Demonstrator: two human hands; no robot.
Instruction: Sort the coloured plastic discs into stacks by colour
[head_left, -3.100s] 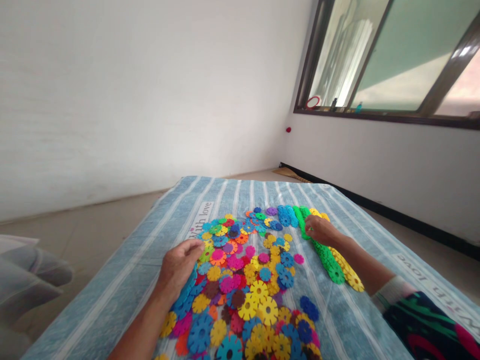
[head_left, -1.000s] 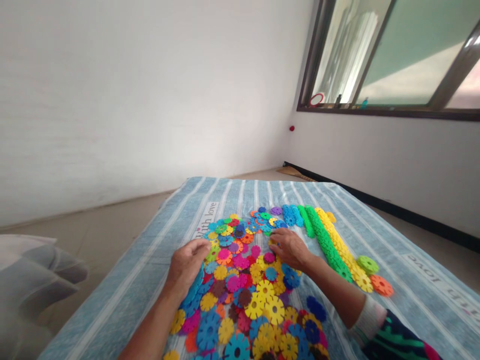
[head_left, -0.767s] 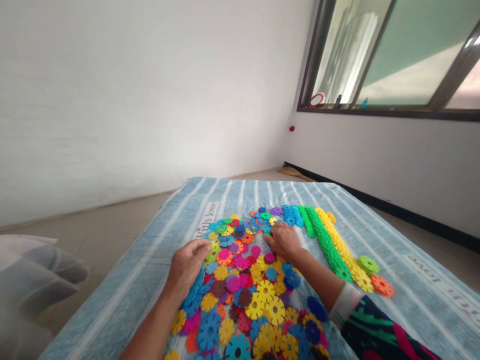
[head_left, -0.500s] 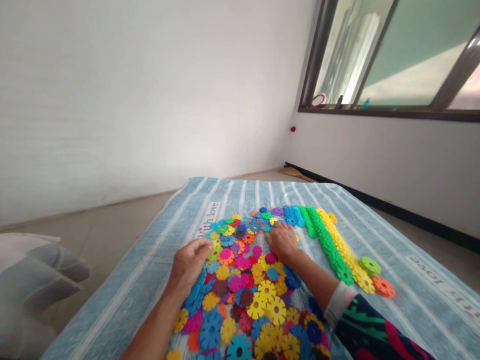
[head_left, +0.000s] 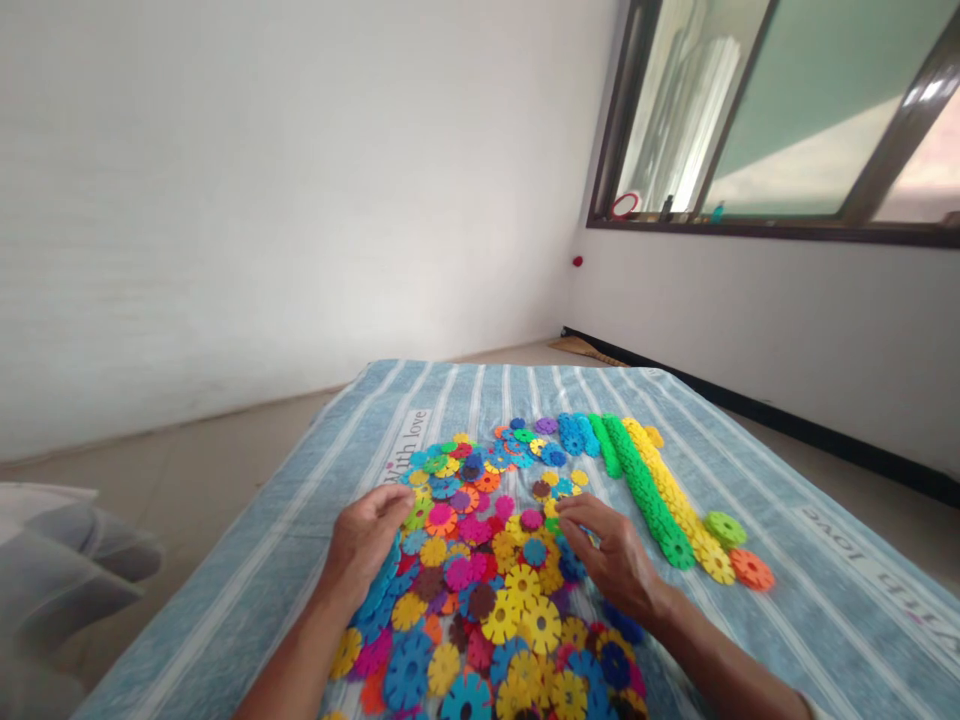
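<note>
Many coloured notched plastic discs (head_left: 523, 585) lie in a loose spread on the bed-like surface before me. At the left edge of this spread is my left hand (head_left: 364, 535), its thumb and fingertips drawn together beside a lime-green disc (head_left: 418, 515). Whatever may be between those fingertips is hidden. My right hand (head_left: 615, 550) hovers over the right side of the discs, fingers apart, with its tips near small yellow and green discs. Beyond it, discs are lined up in rows: a long green row (head_left: 645, 485), a yellow row (head_left: 675, 495) and a short blue group (head_left: 577, 435).
A blue-and-white striped cloth (head_left: 300, 560) covers the surface. One lime-green disc (head_left: 724, 528) and an orange disc (head_left: 751, 569) lie by the near end of the rows. Sheer pale fabric (head_left: 75, 570) hangs at left. A window (head_left: 780, 110) is at upper right.
My right hand has drawn back toward me and to the right, uncovering blue, brown and yellow discs. My left hand stays at the spread's left edge. The view has shifted slightly.
</note>
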